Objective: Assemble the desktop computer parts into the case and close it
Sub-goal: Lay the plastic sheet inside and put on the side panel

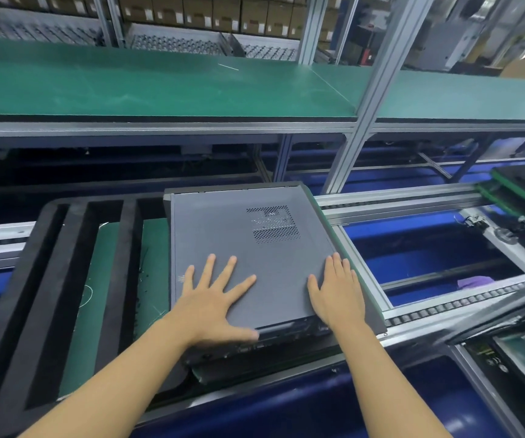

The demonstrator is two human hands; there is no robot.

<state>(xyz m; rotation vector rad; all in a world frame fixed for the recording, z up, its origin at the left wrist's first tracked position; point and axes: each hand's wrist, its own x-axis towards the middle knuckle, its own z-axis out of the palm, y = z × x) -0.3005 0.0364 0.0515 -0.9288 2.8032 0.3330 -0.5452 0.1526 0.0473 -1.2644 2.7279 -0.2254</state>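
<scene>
Flat: left hand (pixel 215 298), fingers splayed wide, and right hand (pixel 337 290), fingers together, press case panel (pixel 242 235).

Left hand (pixel 213 298): was bare from fingertips to wrist, with all five digits in view.
Right hand (pixel 337 295): was bare as well, with four fingers and the thumb showing.
Left forearm (pixel 122 380): was bare and slender along its whole visible length, which ran off the lower edge.
Right forearm (pixel 390 384): was likewise bare and slender down to the lower edge.
Left thumb tip: was blurred, so its nail could not be made out.
</scene>
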